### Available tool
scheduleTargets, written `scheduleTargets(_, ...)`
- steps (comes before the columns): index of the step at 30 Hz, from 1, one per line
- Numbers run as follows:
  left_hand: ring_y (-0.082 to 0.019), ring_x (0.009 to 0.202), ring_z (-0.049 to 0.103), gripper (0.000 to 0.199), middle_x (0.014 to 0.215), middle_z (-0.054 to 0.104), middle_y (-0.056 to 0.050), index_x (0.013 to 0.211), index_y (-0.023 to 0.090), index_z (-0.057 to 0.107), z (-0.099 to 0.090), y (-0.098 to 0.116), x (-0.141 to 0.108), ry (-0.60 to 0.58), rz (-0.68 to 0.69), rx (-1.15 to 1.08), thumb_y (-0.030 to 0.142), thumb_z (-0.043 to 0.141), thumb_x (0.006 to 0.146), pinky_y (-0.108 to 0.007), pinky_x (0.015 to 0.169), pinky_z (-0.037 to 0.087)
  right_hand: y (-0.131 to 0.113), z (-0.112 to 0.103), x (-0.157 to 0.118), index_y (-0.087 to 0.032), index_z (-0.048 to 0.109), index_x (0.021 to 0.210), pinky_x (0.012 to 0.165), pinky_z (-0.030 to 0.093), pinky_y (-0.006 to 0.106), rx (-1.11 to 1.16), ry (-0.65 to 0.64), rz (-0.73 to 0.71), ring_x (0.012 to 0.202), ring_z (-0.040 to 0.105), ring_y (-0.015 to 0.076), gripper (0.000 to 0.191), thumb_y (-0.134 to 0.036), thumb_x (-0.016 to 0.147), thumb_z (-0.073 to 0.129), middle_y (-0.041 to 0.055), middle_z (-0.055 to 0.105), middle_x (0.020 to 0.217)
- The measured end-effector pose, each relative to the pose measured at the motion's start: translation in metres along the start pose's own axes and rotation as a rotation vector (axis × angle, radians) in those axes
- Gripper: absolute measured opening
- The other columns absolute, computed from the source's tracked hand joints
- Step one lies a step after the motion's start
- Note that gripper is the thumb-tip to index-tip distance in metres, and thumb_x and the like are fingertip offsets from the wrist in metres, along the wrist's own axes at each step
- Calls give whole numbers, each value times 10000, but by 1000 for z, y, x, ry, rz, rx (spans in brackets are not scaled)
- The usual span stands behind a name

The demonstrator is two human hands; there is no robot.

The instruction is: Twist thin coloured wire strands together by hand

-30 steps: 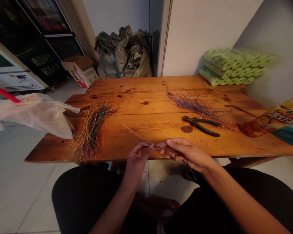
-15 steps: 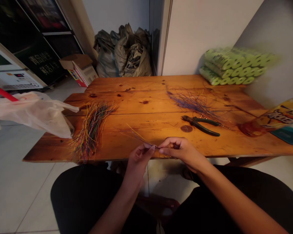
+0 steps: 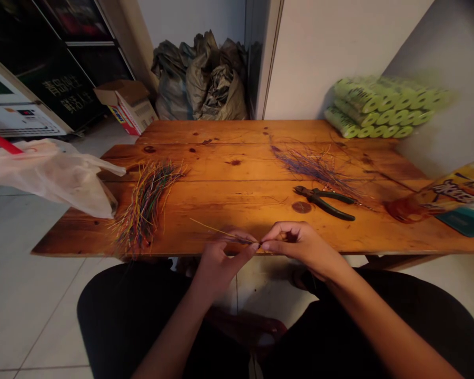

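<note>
A brown wooden plank table carries a loose bundle of multicoloured thin wires at nine o'clock. At two o'clock lie a purple-blue bundle of thin wires and, farther out, stacked light-green rolls. Dark-handled metal pliers lie open toward three o'clock, with a yellow-labelled clear bottle farther out.

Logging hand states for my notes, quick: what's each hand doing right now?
Left hand: closed, fingertips pinching thin wires.
Right hand: closed, fingertips pinched at the wires' near end; exact grip too small to tell.
</note>
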State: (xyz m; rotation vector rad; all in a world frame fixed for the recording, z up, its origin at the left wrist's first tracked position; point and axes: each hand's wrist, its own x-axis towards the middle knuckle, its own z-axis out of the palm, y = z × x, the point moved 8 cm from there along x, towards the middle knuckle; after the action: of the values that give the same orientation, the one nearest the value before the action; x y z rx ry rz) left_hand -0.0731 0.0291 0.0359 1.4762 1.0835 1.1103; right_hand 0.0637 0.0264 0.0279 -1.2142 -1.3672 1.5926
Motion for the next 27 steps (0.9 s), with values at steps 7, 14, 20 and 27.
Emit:
scheduleTargets(7,-175,750,609,66,746,669,-27,741,213,670,-1,7,-3,60,122,93,221,605,749,-303,742,465,-7,1,-1,-189,672,742,588,391,218,-139,-43,-28,613,524,89,138,-326,727,673,-24,613,668)
scheduleTargets(14,-201,765,617,136,757,704,-31,792,274,714,5,21,-2,-26,253,181,197,608,756,-344,749,457,-1,2,0,-158,618,650,478,281,206,-129,-95,40,489,359,59,238,-380,719,667,-63,437,529)
scheduleTargets(20,-205,742,584,110,711,674,-29,747,262,703,2,25,-5,2,283,233,194,617,737,-336,721,431,-2,1,-1,-166,613,676,490,290,205,-186,-90,-18,510,369,65,235,-386,751,642,-62,427,545)
scheduleTargets(27,-183,709,563,108,665,611,-16,646,210,630,4,14,-4,34,136,158,223,596,748,-299,700,411,-13,1,-6,-196,651,810,653,410,235,-267,-122,-93,716,536,122,167,-348,812,579,-5,611,749)
